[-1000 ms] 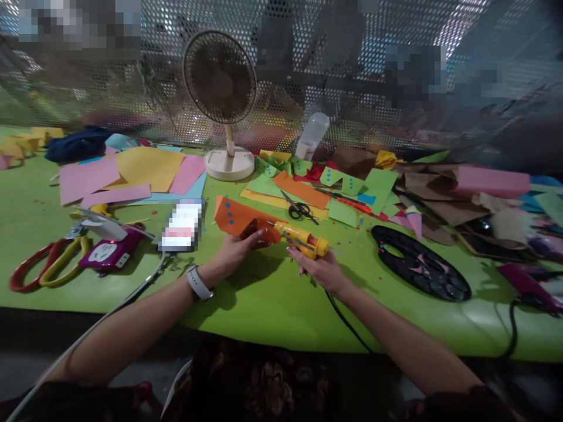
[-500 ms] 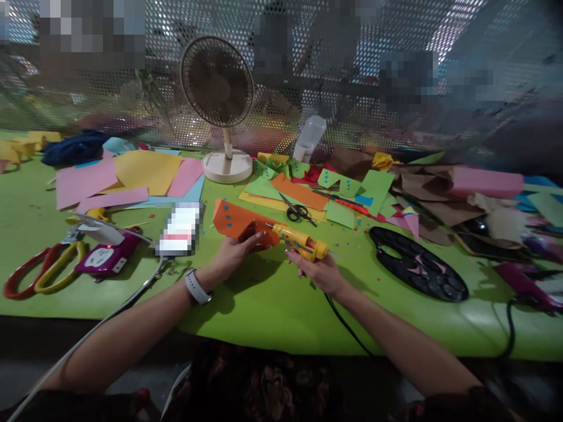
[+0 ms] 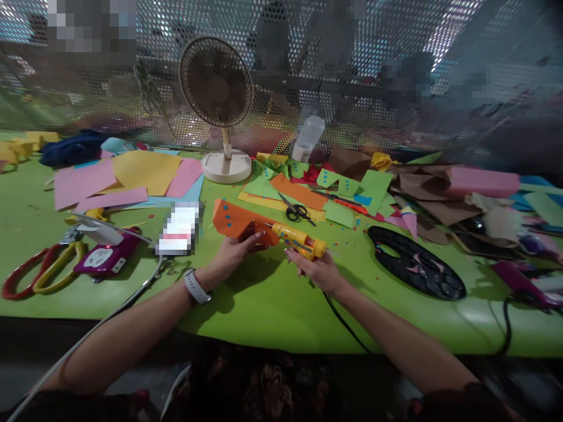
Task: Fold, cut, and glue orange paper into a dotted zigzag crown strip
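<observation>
A folded piece of orange paper (image 3: 229,220) with blue dots is held by my left hand (image 3: 232,255), whose thumb and fingers close on its near edge. My right hand (image 3: 317,271) is wrapped around a yellow glue gun (image 3: 299,239) with a dark cord trailing down towards me. The gun's nozzle points left and is at the right part of the orange paper; whether it touches cannot be made out. Just beyond the gun, black-handled scissors (image 3: 295,211) lie among green and orange paper pieces.
A white fan (image 3: 226,167) stands at the back. To the left are a phone (image 3: 179,228), a purple power strip (image 3: 108,258) and large red-and-yellow-handled scissors (image 3: 41,269). A black paint palette (image 3: 413,264) lies right, near brown paper scraps (image 3: 424,190) and another purple device (image 3: 523,281).
Almost nothing differs. The view has shifted very slightly, while both hands keep their hold on the orange paper and the glue gun.
</observation>
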The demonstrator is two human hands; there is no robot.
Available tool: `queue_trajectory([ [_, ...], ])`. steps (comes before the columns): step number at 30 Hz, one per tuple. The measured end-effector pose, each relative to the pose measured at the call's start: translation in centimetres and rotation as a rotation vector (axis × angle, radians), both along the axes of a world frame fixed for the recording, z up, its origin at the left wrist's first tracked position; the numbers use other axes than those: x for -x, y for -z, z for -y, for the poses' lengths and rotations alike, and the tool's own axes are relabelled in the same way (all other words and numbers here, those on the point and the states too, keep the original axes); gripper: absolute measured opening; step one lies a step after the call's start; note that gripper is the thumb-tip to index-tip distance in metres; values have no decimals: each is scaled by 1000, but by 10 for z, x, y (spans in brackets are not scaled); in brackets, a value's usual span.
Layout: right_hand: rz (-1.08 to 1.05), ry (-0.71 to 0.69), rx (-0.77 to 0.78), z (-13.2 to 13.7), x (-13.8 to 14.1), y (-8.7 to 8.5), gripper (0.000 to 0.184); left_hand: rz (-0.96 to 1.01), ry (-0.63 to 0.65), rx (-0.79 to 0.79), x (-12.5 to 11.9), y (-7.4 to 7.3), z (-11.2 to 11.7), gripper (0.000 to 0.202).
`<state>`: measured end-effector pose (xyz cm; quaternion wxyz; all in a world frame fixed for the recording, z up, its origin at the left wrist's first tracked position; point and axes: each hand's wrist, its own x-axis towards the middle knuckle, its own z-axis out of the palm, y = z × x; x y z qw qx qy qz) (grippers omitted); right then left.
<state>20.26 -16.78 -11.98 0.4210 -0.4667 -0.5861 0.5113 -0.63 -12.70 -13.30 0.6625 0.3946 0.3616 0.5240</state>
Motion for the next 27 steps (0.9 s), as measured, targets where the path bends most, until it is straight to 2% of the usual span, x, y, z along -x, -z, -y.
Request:
queue_trajectory([
  [9,16,27,6,1,2,-4,32,-1,-2,-9,-1,0,0,29],
  [19,11,19,-8,-1,-2,6,30,14,-26,12,-1,-1,0,30],
  [27,-4,17,4,1,1,-2,32,-2,-10,7,-1,-2,1,30],
])
